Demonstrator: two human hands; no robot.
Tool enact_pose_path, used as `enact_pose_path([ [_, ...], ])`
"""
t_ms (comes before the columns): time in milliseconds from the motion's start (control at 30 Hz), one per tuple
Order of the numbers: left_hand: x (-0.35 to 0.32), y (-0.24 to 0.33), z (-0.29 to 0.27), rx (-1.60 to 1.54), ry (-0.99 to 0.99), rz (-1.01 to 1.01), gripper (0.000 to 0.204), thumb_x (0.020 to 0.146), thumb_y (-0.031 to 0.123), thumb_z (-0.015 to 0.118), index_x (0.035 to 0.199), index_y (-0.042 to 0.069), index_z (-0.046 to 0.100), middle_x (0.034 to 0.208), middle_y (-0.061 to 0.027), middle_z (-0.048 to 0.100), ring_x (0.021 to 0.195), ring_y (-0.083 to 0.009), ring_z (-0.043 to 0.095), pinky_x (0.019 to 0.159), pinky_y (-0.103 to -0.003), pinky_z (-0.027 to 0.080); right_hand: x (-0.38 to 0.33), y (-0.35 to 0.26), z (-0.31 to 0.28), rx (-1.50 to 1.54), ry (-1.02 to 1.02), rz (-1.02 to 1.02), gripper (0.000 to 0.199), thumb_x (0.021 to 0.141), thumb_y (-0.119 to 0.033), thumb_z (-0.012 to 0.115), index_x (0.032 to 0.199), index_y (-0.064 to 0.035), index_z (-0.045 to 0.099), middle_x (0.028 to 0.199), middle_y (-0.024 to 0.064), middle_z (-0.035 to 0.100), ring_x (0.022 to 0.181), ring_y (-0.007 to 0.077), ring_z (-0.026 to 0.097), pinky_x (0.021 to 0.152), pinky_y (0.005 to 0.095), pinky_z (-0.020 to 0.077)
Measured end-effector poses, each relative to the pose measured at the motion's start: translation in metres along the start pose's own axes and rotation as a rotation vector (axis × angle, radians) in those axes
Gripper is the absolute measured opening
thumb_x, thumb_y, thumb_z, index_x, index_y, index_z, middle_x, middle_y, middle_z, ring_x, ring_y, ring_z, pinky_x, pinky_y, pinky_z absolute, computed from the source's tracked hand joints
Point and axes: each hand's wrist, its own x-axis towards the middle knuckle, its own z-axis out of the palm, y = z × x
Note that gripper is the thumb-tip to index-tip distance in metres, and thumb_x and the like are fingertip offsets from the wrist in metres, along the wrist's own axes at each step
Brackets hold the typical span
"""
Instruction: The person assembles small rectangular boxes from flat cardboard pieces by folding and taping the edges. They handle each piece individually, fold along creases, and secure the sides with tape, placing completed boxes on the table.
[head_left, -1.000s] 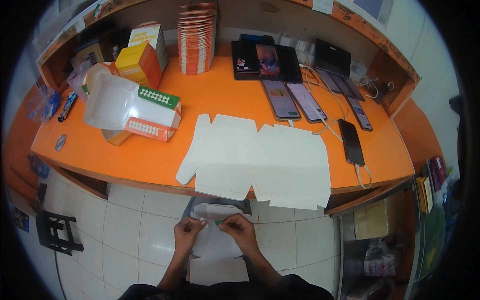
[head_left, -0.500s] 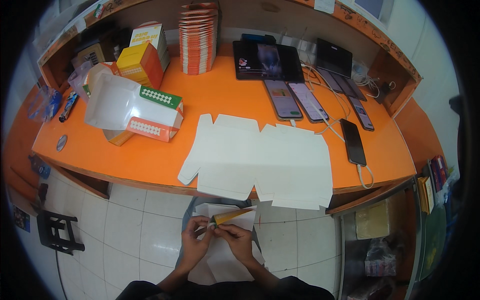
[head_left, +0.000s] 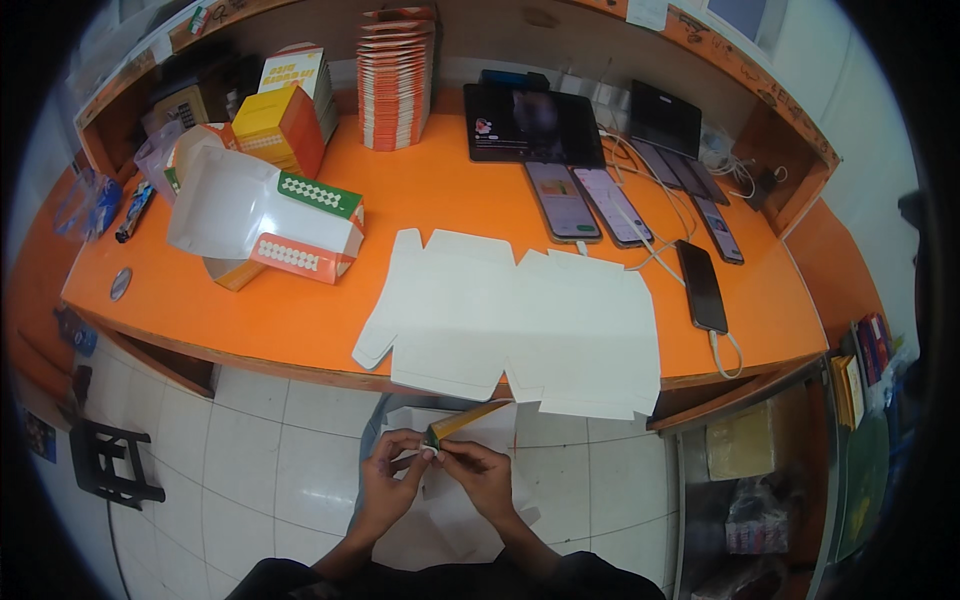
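Observation:
Over my lap lies a cardboard box blank (head_left: pixel 455 515), white inside, with a folded yellow-and-green flap (head_left: pixel 468 420) at its far side. My left hand (head_left: pixel 390 480) pinches the flap's green corner between thumb and fingers. Closed on the same corner from the other side, my right hand (head_left: pixel 482 478) has its fingertips close to the left thumb. The exact fold between the fingertips is partly hidden. Beyond the hands, white flat box blanks (head_left: pixel 520 325) rest on the orange desk, overhanging its front edge.
On the orange desk (head_left: pixel 180 310), an open folded box (head_left: pixel 225 205) and a yellow-orange box (head_left: pixel 275 130) stand left. Behind is a tall stack of cartons (head_left: pixel 395 90). A tablet (head_left: pixel 535 125), several phones (head_left: pixel 703 285) and white cables occupy the right. A black stool (head_left: pixel 110 465) stands on the floor.
The yellow flap has tilted more steeply upward, and the blank's white panels have shifted on my lap. Both hands keep their hold on the corner.

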Motion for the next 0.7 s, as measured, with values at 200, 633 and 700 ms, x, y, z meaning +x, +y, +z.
enact_pose_path([
  [200, 0.001, 0.005, -0.002, 0.063, 0.010, 0.024, 0.023, 0.084, 0.003, 0.067, 0.101, 0.000, 0.052, 0.090, -0.0081, 0.064, 0.087, -0.0131, 0.063, 0.071, -0.027, 0.055, 0.001, -0.009, -0.001, -0.040, -0.036, 0.032, 0.022, 0.084, -0.002, 0.068, 0.105, 0.0039, 0.066, 0.099, 0.0107, 0.068, 0.088, 0.0133, 0.064, 0.082, 0.0247, 0.0521],
  [633, 0.004, 0.027, -0.015, 0.304, -0.314, 0.050, 0.024, 0.085, 0.002, 0.063, 0.109, 0.000, 0.061, 0.101, -0.0141, 0.067, 0.092, -0.0199, 0.067, 0.080, -0.030, 0.055, 0.003, -0.005, -0.017, 0.009, -0.033, 0.101, 0.019, 0.079, 0.000, 0.071, 0.097, 0.0017, 0.068, 0.094, 0.0096, 0.069, 0.086, 0.0135, 0.064, 0.080, 0.0263, 0.0512],
  [700, 0.005, 0.028, -0.012, 0.275, -0.322, 0.087, 0.027, 0.084, 0.002, 0.064, 0.111, 0.000, 0.060, 0.103, -0.0144, 0.066, 0.093, -0.0195, 0.067, 0.080, -0.029, 0.055, 0.003, -0.006, -0.019, 0.136, -0.037, 0.192, 0.019, 0.081, 0.000, 0.069, 0.099, 0.0014, 0.067, 0.094, 0.0097, 0.068, 0.087, 0.0147, 0.064, 0.081, 0.0272, 0.0508],
])
